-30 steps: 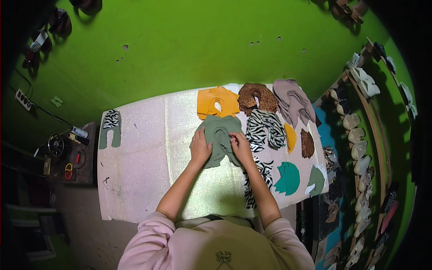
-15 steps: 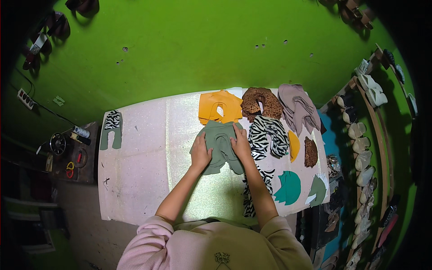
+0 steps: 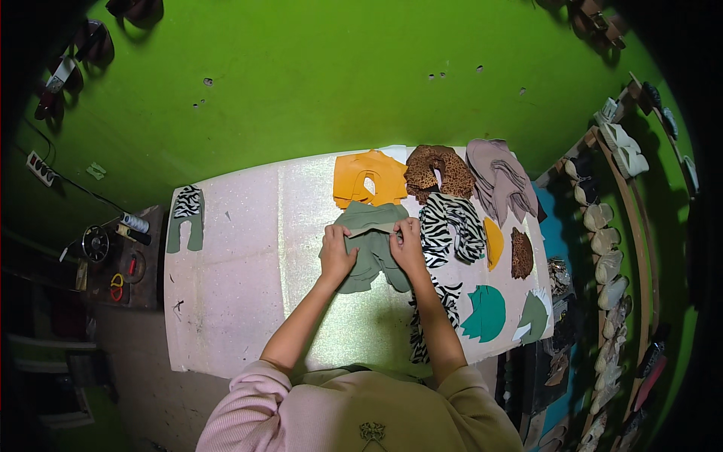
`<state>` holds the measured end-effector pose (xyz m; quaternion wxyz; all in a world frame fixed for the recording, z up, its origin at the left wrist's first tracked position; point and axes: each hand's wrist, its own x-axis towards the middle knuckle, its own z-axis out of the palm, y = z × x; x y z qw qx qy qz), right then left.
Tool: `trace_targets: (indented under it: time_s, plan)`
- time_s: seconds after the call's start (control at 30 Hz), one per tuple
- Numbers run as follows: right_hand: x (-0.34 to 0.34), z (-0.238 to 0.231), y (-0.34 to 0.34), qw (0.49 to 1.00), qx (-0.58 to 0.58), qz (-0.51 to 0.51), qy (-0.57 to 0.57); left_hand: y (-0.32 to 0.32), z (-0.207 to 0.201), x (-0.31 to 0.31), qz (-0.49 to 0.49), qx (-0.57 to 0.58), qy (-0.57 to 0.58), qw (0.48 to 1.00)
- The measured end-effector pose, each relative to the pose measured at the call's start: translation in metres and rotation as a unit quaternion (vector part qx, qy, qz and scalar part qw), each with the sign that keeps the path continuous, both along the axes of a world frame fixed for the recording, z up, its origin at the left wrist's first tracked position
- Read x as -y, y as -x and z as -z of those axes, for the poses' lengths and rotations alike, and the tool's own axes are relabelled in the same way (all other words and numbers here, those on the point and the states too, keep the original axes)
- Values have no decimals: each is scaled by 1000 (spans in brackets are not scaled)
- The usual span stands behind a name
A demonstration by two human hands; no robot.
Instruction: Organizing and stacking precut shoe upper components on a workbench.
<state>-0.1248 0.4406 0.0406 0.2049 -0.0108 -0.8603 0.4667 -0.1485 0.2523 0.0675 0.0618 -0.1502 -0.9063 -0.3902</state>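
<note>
A stack of green U-shaped cut pieces (image 3: 369, 264) lies in front of me on the table. My left hand (image 3: 338, 255) pinches the left side of the top piece, and my right hand (image 3: 407, 247) pinches its right side. Between them the raised edge of that green piece bends up, showing a paler underside. Just beyond the stack lie yellow cut pieces (image 3: 384, 169). Zebra-print cut pieces (image 3: 437, 233) sit beside my right hand. Farther back are leopard-print cut pieces (image 3: 448, 167) and mauve cut pieces (image 3: 497, 177).
The pale table (image 3: 226, 301) holds a green-and-zebra piece (image 3: 187, 222) at its far left. Teal pieces (image 3: 483, 315) lie at the right. A sewing machine (image 3: 96, 242) with thread spools stands left, and a shoe rack (image 3: 629, 203) lines the right wall.
Both hands have lifted the near part of the top green piece off the stack and folded it up. Before, they rested flat on the pile.
</note>
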Motion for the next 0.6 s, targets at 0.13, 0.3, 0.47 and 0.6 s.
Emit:
trace_targets:
  time_s: [0.13, 0.3, 0.47, 0.6]
  plan:
    - [4, -24, -14, 997, 14, -10, 77, -4, 1, 2, -10, -43, -21, 999]
    - [3, -36, -34, 996, -69, 16, -47, -5, -10, 2, -3, -59, -53, 997]
    - [15, -67, -65, 991, -88, 35, -95, -17, -19, 12, 47, -130, -79, 987]
    - [25, -87, -90, 988, -98, 25, -118, -32, -21, 26, 121, -100, -85, 984]
